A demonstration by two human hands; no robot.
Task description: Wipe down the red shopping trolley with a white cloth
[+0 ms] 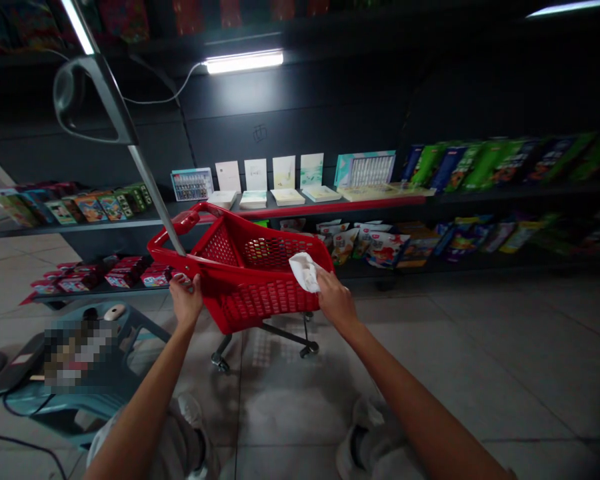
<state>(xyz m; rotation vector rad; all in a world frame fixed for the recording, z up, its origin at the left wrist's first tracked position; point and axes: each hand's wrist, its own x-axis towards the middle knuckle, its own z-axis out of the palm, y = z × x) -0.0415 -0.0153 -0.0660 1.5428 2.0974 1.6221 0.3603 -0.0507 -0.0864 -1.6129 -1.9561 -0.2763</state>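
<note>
"Standing on what surface is the red shopping cart [275, 297]?"

"A pale tiled floor [430, 380], seams visible; the cart occupies the centre, in front of dark shelving [325, 107] lit by a tube lamp [245, 61]."

"And the hands?"

"Left hand [186, 303]: fingers partly curled at the cart's near left side — whether it grips cannot be told. Right hand [337, 300]: closed on a white cloth [305, 270], at the basket's right end."

"The surroundings?"

"Near left, a blue-green stool [70, 404]; far right, bagged goods [387, 250] on the lower shelf."
</note>
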